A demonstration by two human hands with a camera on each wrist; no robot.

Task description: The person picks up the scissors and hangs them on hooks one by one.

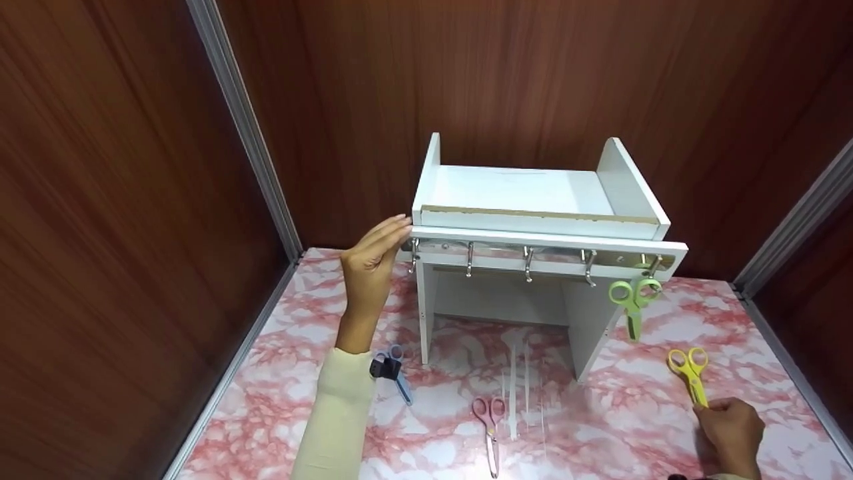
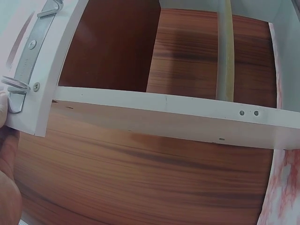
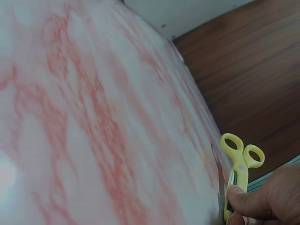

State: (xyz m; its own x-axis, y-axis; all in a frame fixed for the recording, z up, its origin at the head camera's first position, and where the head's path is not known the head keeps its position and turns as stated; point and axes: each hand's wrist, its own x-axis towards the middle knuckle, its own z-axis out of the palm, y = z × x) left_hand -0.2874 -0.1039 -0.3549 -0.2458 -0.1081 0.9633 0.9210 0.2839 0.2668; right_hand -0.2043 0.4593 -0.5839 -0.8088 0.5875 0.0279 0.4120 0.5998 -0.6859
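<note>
In the head view my left hand (image 1: 374,257) holds the left end of the hook rail (image 1: 553,241) on a white shelf unit; its thumb side is partly hidden. The left wrist view shows fingers (image 2: 8,154) at that rail end. My right hand (image 1: 732,427) pinches yellow scissors (image 1: 693,383) by the blade end, handles pointing away. Green scissors (image 1: 634,307) hang by a handle loop from the rightmost hook. Pink scissors (image 1: 490,427) lie on the table in front of the unit. Blue scissors (image 1: 400,380) lie beside the left forearm, partly covered by a small black piece.
The white shelf unit (image 1: 520,190) stands on a pink-and-white marbled table (image 1: 280,400). Several metal hooks (image 1: 528,263) line its front rail. Brown wood-look panels (image 1: 520,80) with metal edge strips enclose the table at the back and sides.
</note>
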